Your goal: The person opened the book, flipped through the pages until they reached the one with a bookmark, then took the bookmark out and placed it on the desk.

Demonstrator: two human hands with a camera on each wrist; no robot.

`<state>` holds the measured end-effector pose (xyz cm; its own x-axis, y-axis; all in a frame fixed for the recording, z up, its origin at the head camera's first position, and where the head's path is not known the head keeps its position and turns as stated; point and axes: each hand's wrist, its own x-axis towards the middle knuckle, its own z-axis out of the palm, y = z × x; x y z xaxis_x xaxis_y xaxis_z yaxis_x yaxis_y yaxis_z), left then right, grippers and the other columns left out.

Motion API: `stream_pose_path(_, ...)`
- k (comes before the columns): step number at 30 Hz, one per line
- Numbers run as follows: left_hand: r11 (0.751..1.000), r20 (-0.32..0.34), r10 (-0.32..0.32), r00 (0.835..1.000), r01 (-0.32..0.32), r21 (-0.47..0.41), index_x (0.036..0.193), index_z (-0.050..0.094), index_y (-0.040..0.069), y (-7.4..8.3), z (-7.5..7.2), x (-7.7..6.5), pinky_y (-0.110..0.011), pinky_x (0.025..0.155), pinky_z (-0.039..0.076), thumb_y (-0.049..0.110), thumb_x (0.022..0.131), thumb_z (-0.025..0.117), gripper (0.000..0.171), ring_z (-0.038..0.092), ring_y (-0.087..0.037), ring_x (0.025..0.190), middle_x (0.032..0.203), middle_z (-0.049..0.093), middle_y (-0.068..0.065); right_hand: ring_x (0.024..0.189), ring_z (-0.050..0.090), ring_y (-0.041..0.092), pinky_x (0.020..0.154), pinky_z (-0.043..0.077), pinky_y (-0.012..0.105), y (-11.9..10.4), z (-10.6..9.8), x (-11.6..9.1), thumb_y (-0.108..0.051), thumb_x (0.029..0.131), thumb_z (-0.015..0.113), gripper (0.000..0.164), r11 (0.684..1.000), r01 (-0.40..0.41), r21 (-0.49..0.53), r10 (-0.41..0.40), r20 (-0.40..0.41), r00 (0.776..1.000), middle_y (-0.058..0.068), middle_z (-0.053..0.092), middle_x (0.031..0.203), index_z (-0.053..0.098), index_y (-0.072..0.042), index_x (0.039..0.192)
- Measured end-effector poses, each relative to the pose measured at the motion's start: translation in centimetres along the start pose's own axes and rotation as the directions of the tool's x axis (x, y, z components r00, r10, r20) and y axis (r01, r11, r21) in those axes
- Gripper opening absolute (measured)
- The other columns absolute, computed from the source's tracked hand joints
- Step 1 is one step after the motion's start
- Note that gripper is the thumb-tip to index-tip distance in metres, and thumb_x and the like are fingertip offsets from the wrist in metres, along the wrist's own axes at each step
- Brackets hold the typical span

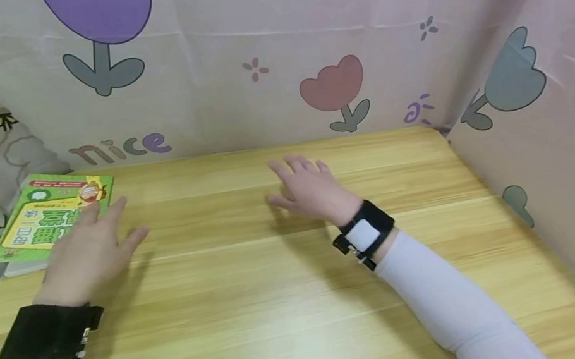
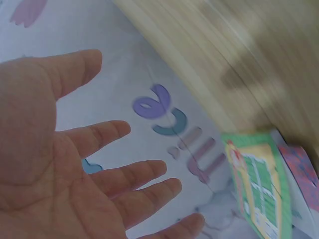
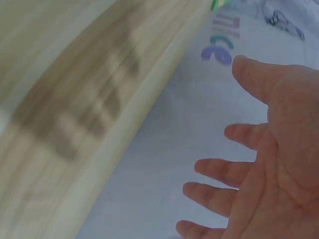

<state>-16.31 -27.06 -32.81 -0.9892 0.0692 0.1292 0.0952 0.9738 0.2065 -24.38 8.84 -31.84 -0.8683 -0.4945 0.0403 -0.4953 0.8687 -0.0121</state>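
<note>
A green booklet [image 1: 54, 215] with a yellow panel and large printed characters lies at the table's far left corner, on top of something pale-edged. In the left wrist view the booklet [image 2: 260, 184] appears at the lower right, with a red and blue patterned cover [image 2: 300, 162] beneath it. My left hand [image 1: 84, 254] hovers in front of the booklet and hides its near right part; the fingers are spread and hold nothing. Over the far middle of the table is my right hand [image 1: 313, 191], its fingers apart and its palm bare in the right wrist view.
The wooden table [image 1: 262, 299] spreads beneath both arms. A printed cloth [image 1: 228, 106] with flowers and letters hangs along the back edge and both sides. Black straps with small devices circle both wrists.
</note>
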Motion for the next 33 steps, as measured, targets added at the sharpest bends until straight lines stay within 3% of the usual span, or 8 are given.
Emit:
stream_pose_path(9,0.996,0.021,-0.089,0.996,0.090,-0.023,0.152,0.020,-0.001,-3.7,0.0,-0.4,-0.075,0.077,0.031,0.070,0.090,0.036,0.095,0.028,-0.061,0.115,0.132,0.026,-0.047,0.134,0.033,0.029,0.103,0.028,0.054,-6.1,0.0,5.5,-0.067,0.092,0.036,0.078,0.981,0.123,-0.150,-0.114,0.069,0.991,0.010,0.030,0.152,0.019,-0.025,0.156)
stream_pose_path(15,0.986,0.046,-0.166,0.985,0.167,-0.009,0.150,0.022,-0.004,-6.1,0.5,-0.8,-0.077,0.076,0.029,0.076,0.085,0.035,0.104,0.030,-0.062,0.110,0.128,0.027,-0.048,0.133,0.035,0.024,0.104,0.028,0.051,-10.1,0.3,8.4,-0.064,0.093,0.040,0.075,0.969,0.189,-0.162,-0.171,0.119,0.978,0.005,0.034,0.151,0.019,-0.027,0.155)
stream_pose_path(24,0.974,0.075,-0.223,0.972,0.224,-0.013,0.146,0.025,-0.008,-9.3,1.5,-0.7,-0.075,0.077,0.030,0.075,0.083,0.045,0.107,0.031,-0.061,0.107,0.124,0.028,-0.048,0.128,0.041,0.018,0.099,0.035,0.044,-15.5,0.3,11.6,-0.061,0.094,0.043,0.070,0.965,0.178,-0.195,-0.140,0.191,0.972,-0.002,0.038,0.148,0.021,-0.032,0.154)
stream_pose_path(33,0.966,0.144,-0.255,0.956,0.258,0.000,0.141,0.028,-0.016,-10.5,2.0,-0.8,-0.071,0.082,0.032,0.073,0.086,0.043,0.105,0.032,-0.061,0.106,0.123,0.029,-0.050,0.111,0.052,0.014,0.090,0.040,0.038,-19.5,0.8,13.3,-0.060,0.094,0.044,0.060,0.964,0.160,-0.212,-0.124,0.174,0.977,-0.007,0.052,0.131,0.034,-0.036,0.148)
